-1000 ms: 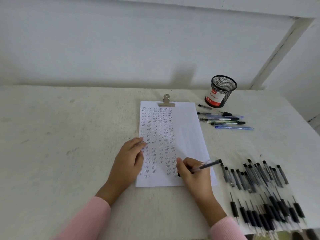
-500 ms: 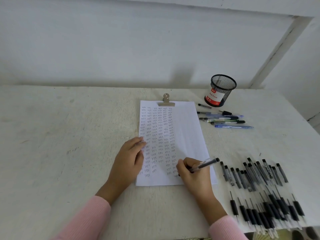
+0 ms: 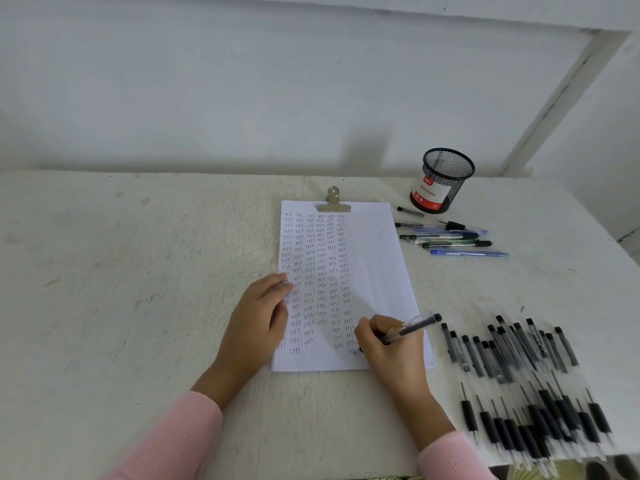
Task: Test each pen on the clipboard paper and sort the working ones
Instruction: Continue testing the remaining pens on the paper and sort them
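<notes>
Writing: right hand (image 3: 391,351) grips black pen (image 3: 417,326), tip on clipboard paper (image 3: 377,271) at 5 o'clock, testing it.
Holding: left hand (image 3: 258,318) flat at 9 o'clock, so paper cannot slide.

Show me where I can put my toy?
The wide bare white table left of the written-on white paper and the left hand. A smaller gap lies between the coloured pens and the black pen heap; that right side is crowded.
</notes>
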